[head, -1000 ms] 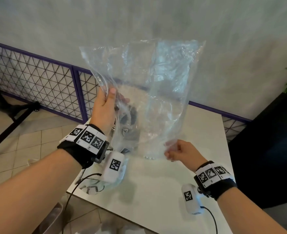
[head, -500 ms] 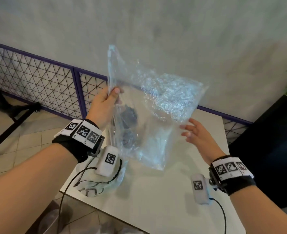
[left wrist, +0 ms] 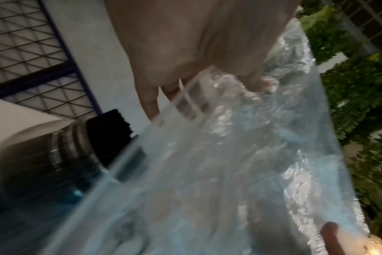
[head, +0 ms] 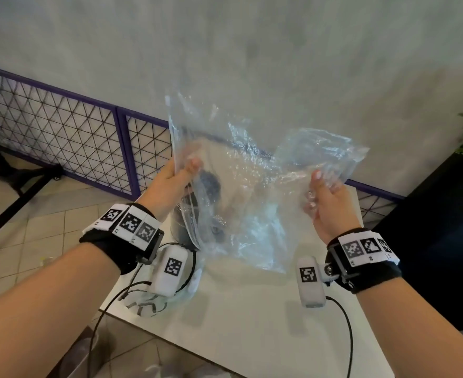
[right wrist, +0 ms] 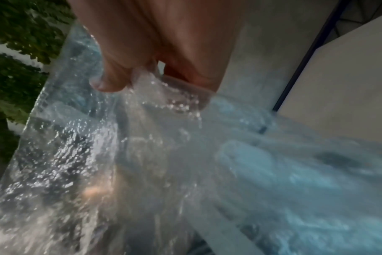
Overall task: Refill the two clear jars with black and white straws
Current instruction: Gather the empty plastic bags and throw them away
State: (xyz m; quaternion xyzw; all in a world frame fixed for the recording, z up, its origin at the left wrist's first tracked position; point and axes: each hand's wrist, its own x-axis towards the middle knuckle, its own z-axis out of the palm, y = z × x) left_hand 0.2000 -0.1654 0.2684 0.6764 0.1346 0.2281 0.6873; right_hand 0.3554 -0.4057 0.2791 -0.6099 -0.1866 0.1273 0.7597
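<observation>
An empty clear plastic bag [head: 252, 203] hangs crumpled above the white table [head: 238, 323]. My left hand [head: 182, 170] pinches its left edge between thumb and fingers. My right hand [head: 320, 186] grips its right side, fingers curled into the film. Through the bag I see a clear jar holding black straws [head: 208, 184] standing on the table. In the left wrist view the black straws [left wrist: 108, 136] stick out of the jar [left wrist: 61, 150] just past the bag [left wrist: 229, 172]. The right wrist view is filled by the bag [right wrist: 142, 163]. No white straws are visible.
A clear item with dark zigzag marks [head: 146, 306] lies at the table's near left corner, partly under my left wrist camera. A purple mesh fence [head: 61, 132] and a grey wall stand behind. A black planter [head: 443, 227] stands to the right.
My right hand let go of the bag's bottom, rose and took hold of its right side. The bag has dropped lower and folded over. My left hand kept its pinch.
</observation>
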